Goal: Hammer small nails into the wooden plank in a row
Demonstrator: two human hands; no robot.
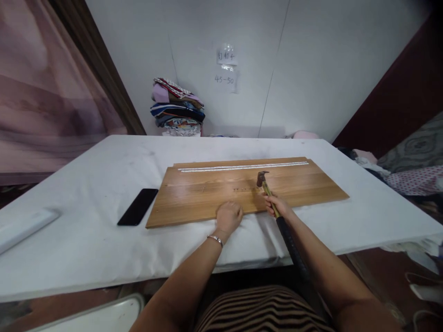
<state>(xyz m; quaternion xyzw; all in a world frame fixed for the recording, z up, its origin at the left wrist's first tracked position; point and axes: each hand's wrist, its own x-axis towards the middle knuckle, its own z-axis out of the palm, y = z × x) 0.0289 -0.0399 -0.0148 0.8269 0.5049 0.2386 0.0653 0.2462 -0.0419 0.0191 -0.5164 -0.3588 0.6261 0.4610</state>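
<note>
A brown wooden board point(207, 203) lies flat on the white-covered table. My right hand point(278, 206) is wrapped round the upper part of a claw hammer's handle. The hammer point(262, 179) has a rusty head, which is over the board, and a black grip slanting back towards me. My left hand point(229, 216) rests closed on the near edge of the board, and whatever its fingers may hold is hidden. Between the hands and a little farther off, several small dark nails point(238, 189) show on the board in a short row.
Two white strips point(242, 167) run along the board's far side. Left of the board lies a black phone point(137, 207), and a white object point(27, 226) sits at the table's left. Folded cloths point(177, 108) are stacked by the wall beyond the table point(86, 184).
</note>
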